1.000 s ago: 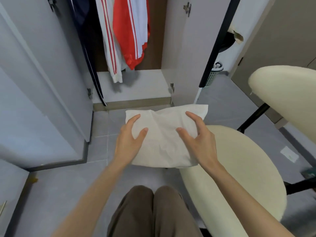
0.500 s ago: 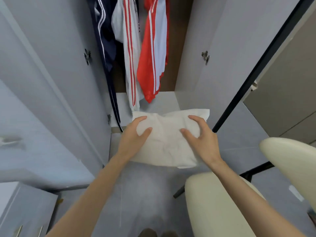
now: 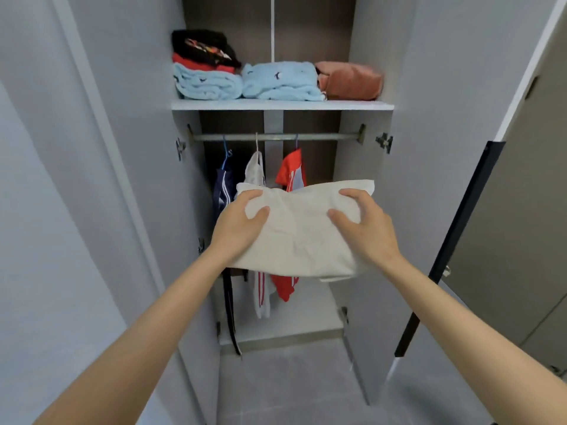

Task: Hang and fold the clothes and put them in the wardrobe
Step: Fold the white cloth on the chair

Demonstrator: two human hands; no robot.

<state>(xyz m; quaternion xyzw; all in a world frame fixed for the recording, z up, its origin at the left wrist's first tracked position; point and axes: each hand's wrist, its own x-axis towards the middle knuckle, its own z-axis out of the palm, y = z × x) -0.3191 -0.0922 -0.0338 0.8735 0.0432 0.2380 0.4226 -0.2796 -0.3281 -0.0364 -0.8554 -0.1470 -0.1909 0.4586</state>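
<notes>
At the far left stands the wardrobe's open left door (image 3: pixel 132 179), pale grey and swung out toward the camera. Next to it the left hand (image 3: pixel 237 228) grips the left end of a folded white garment (image 3: pixel 302 234), thumb lying on top and fingers curled round the edge. The garment is held up in the air, roughly level, in front of the wardrobe opening, below the shelf (image 3: pixel 282 104) and not resting on anything.

Behind it three pieces hang from the rail (image 3: pixel 276 137): a navy garment (image 3: pixel 222 191), a white one with red stripes (image 3: pixel 256 173) and a red one (image 3: pixel 291 170). On the shelf above lie a black and red stack (image 3: pixel 202 49) on a folded light blue piece (image 3: pixel 205 84), a second light blue piece (image 3: pixel 279 81) just beside it, then a salmon-pink bundle (image 3: pixel 349 81).

The right hand (image 3: pixel 366 231) grips the garment's right end the same way, thumb on top. Farthest right is the open right door (image 3: pixel 414 179).
</notes>
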